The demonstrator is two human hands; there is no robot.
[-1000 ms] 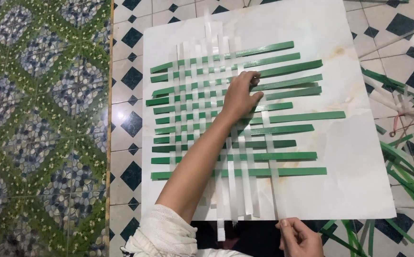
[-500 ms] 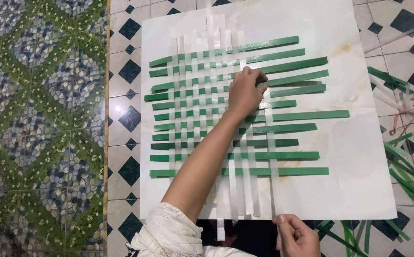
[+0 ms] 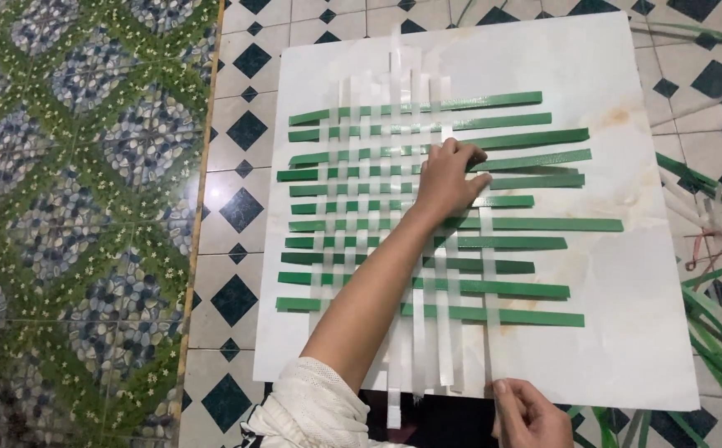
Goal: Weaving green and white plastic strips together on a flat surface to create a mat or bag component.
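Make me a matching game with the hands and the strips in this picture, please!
Things:
1. left hand
2. right hand
3. green strips
4. white strips

Places or states:
A. run side to side across the white board
B. pinches a strip end at the board's near edge
C. run up and down, woven through the others
D. presses flat on the weave

Pairs: 1-D, 2-B, 3-A, 4-C
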